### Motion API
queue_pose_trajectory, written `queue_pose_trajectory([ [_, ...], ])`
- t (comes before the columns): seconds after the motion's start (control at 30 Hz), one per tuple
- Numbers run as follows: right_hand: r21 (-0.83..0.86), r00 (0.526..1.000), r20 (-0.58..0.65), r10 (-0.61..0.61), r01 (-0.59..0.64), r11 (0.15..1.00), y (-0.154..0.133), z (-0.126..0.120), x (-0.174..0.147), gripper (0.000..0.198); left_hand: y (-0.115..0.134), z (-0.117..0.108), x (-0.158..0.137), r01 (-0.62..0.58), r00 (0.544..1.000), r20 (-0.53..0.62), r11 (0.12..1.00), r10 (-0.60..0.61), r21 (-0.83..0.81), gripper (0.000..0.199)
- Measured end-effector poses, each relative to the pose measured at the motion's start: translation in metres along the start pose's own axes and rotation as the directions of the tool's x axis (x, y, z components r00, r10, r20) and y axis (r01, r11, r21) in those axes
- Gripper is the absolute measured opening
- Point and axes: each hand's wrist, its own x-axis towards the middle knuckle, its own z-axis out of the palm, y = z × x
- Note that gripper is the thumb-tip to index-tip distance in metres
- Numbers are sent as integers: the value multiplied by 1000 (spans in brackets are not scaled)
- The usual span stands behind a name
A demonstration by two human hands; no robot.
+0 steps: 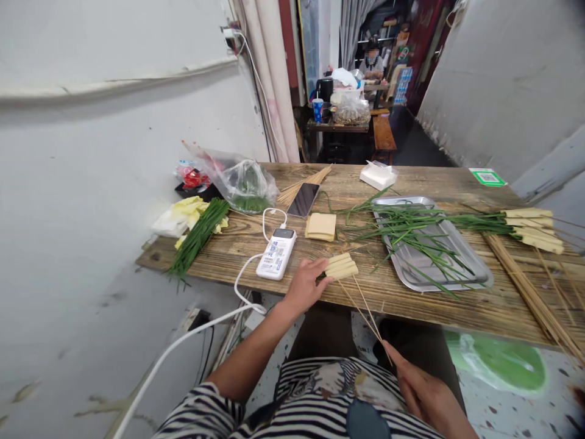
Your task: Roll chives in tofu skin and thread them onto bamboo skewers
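My left hand (309,281) grips a row of pale yellow tofu-skin rolls (342,267) at the table's front edge, with fingers and thumb at their left end. Two thin bamboo skewers (365,312) run from the rolls down to my right hand (425,387), which pinches them where they come together, in front of the table. Just beyond the rolls lies a stack of square tofu-skin sheets (320,226). To the right, long green chives (423,235) lie across a metal tray (479,275). How far the skewers reach into the rolls is hidden.
A white power bank (276,255) with cables and a phone (304,200) lie left of centre. Chives (201,235) and a plastic bag (249,183) stand further left. Skewered rolls (532,228) and loose skewers (525,289) lie right. A person (372,64) sits far back.
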Motion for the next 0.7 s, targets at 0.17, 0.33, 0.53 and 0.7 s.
queue_pose_trajectory([
  [0.17,-75,996,76,-35,41,996,2,-5,9,60,-1,1,0,5,1000,1,1000,-5,2,38],
  [0.33,-232,986,159,-58,94,968,-11,-15,38,59,-2,2,0,0,1000,-10,1000,-1,-13,37],
  [0.53,-365,980,185,-72,137,921,-24,-3,81,47,-2,3,-1,12,999,-33,999,-13,-32,36],
  [0.7,-439,987,112,-112,150,886,-19,15,96,41,-3,3,-1,7,999,-34,999,-9,-31,36],
])
